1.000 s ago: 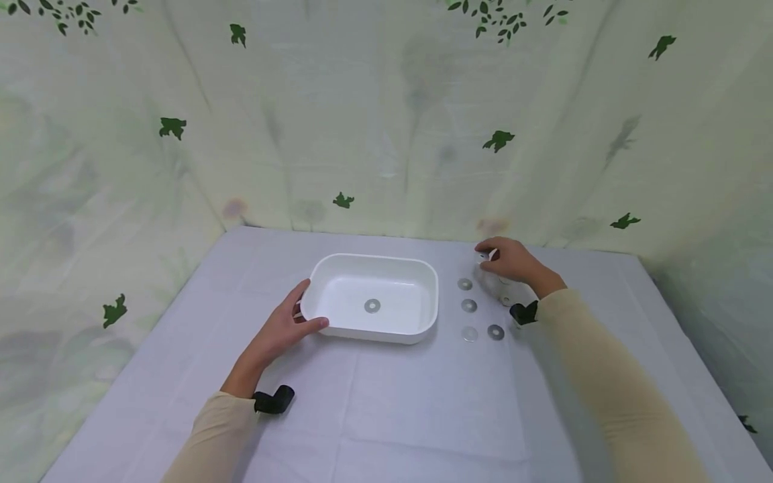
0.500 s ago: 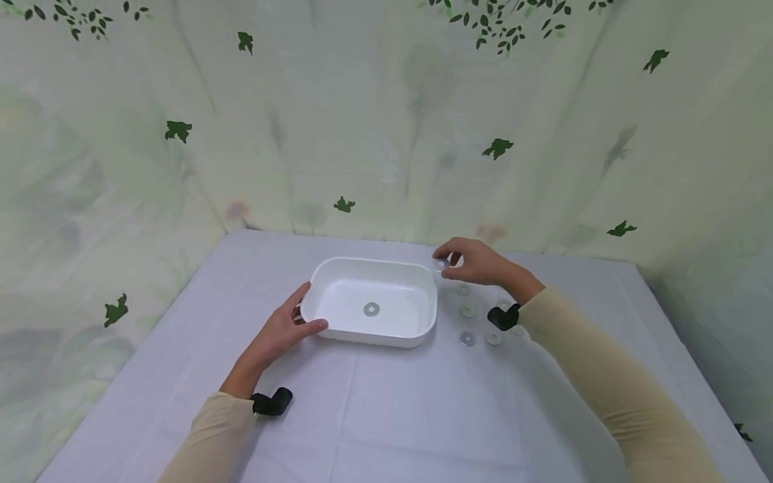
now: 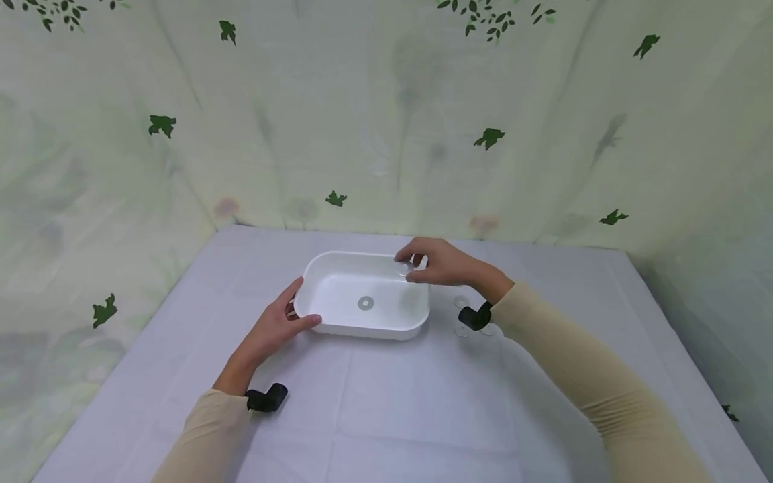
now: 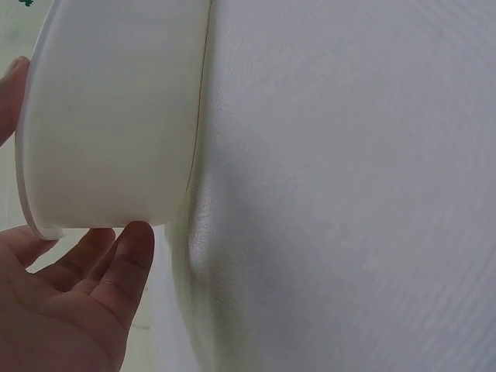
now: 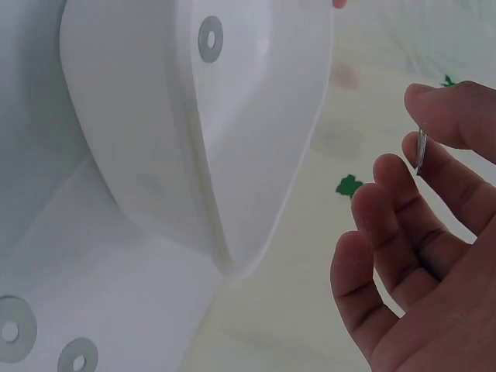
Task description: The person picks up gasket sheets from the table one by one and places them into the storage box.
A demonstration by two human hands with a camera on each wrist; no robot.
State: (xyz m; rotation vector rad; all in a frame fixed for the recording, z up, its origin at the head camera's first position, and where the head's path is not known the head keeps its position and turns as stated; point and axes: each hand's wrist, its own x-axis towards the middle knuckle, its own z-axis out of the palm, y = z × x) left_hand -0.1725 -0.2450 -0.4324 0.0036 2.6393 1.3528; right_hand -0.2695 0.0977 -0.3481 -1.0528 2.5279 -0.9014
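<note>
A white rectangular tray (image 3: 335, 285) with rounded corners rests on the cloth-covered table, and one flat metal washer (image 3: 365, 303) lies on its floor. My left hand (image 3: 273, 335) holds the tray's left end, thumb at the front rim and fingers around the end wall. Over the back right part of the tray, my right hand (image 3: 443, 263) pinches another washer (image 5: 421, 151) between thumb and index finger. The right wrist view shows that washer edge-on, with the other fingers loosely bent beneath.
Several loose washers (image 3: 461, 302) lie on the table right of the tray, partly hidden by the right forearm and the black wrist camera (image 3: 475, 316). A pale curtain (image 3: 374, 134) with green leaf shapes hangs behind the white tablecloth (image 3: 386, 402).
My right hand has travelled left from above the loose washers to above the tray's right side, carrying a washer. The left hand keeps its hold on the tray.
</note>
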